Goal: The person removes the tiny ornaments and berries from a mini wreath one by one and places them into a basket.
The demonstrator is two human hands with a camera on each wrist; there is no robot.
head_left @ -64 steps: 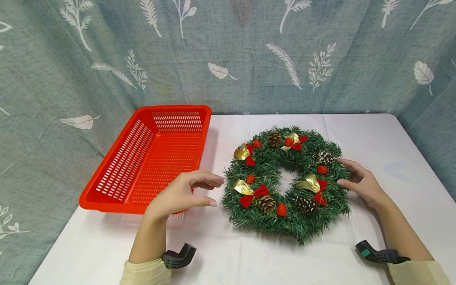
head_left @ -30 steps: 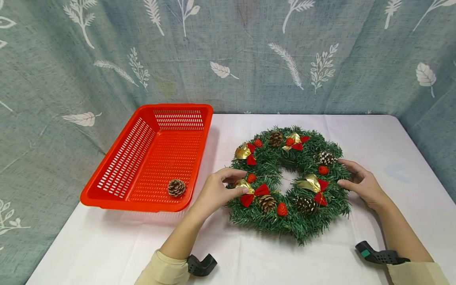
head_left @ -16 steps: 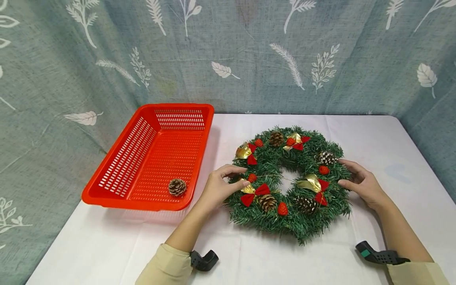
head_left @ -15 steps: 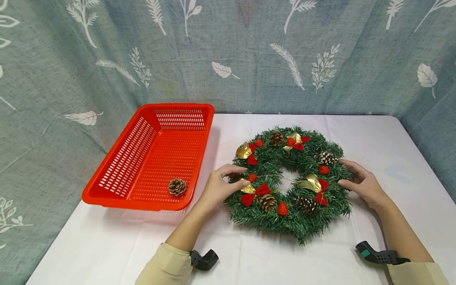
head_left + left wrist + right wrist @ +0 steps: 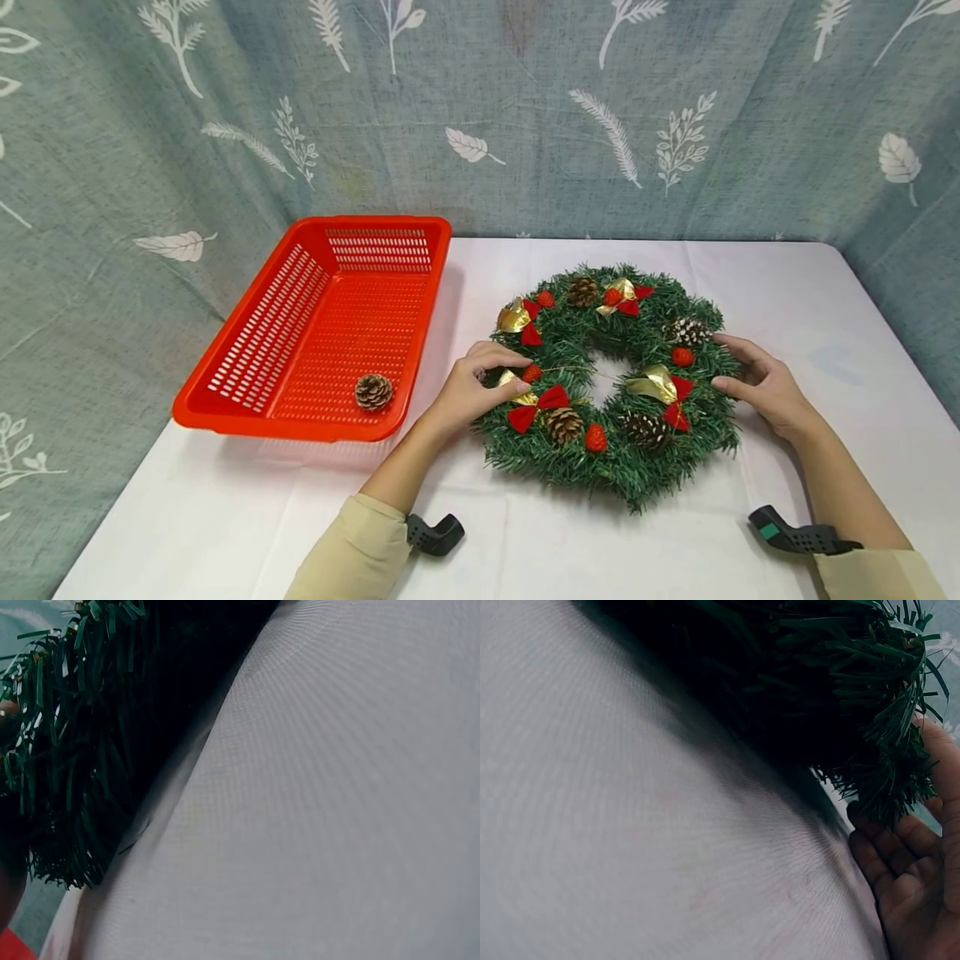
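Right hand (image 5: 771, 392) grips the Christmas wreath (image 5: 577, 471), probably steadying its right edge.
Left hand (image 5: 467, 390) reaches a decorative strawberry (image 5: 532, 373) at left; cannot tell whether it pinches.

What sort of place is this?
Probably an indoor tabletop corner for handicraft, though the wider room isn't shown. A white-covered table holds a decorated wreath and a red plastic basket, and a leaf-patterned curtain hangs close behind.
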